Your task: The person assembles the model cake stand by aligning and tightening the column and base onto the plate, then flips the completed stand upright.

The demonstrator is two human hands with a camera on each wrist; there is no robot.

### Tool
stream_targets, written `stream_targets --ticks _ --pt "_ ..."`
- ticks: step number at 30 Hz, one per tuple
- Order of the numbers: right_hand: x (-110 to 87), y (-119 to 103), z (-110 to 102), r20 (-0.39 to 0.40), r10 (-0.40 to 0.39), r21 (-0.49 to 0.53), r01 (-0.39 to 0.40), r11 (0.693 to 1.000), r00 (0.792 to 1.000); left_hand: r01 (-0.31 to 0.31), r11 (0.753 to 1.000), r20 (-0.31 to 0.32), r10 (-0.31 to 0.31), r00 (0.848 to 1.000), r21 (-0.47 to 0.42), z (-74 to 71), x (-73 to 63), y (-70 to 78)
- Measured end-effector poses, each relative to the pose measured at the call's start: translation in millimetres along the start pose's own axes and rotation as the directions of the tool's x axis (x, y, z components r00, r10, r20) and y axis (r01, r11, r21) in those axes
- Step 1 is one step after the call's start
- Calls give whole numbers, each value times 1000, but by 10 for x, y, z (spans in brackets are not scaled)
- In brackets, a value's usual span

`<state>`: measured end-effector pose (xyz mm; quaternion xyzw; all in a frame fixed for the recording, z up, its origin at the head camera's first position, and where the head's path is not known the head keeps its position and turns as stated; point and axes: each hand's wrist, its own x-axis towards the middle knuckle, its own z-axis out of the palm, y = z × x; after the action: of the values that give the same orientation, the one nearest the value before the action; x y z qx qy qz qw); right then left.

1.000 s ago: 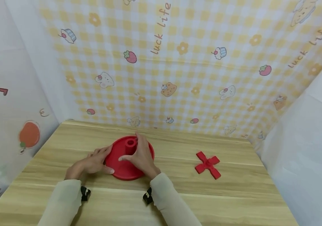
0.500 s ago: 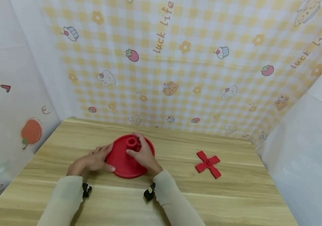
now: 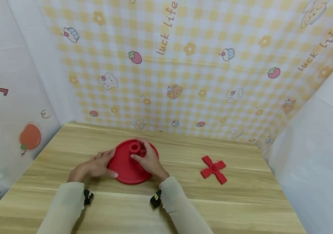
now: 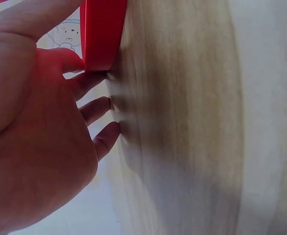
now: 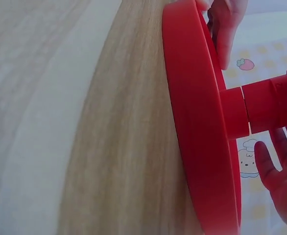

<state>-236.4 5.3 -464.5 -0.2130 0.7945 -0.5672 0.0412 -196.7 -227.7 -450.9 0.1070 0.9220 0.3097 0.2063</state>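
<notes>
Red disc point(image 3: 125, 169) located on bench point(image 3: 119, 211), left of middle, toward far edge; rim steadied in left hand point(image 3: 96, 166). Red sleeve point(image 5: 271, 103) held in grip of right hand point(image 3: 152, 161), seam visible above stub point(image 5: 234, 113). Step judged: sleeve fitting. Alignment, full seating probably required next.

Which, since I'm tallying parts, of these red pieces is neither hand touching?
The cross, lying apart; the left hand holds the dish, the right hand the tube.

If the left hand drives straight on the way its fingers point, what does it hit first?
The red disc: the left hand seems to touch its rim. The red post may come next.
</notes>
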Motion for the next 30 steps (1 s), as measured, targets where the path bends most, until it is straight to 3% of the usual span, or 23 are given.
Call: stream_targets --ticks 9,19,22,26,30 --pt "48 -52 33 -65 23 -173 -34 984 998 3 1000 0 -3 1000 6 -4 9 -8" --pt "43 -76 46 -122 62 -276 -93 957 991 6 1000 6 -6 1000 10 16 21 8" --pt "28 -66 -1 -81 63 -243 -81 967 995 -5 1000 11 5 1000 15 20 20 18" --pt "25 -60 -99 43 83 -73 -80 994 996 -2 1000 16 2 1000 5 2 11 18" --pt "44 -56 -178 137 60 39 -66 997 989 4 1000 20 -4 1000 -5 -10 14 9"
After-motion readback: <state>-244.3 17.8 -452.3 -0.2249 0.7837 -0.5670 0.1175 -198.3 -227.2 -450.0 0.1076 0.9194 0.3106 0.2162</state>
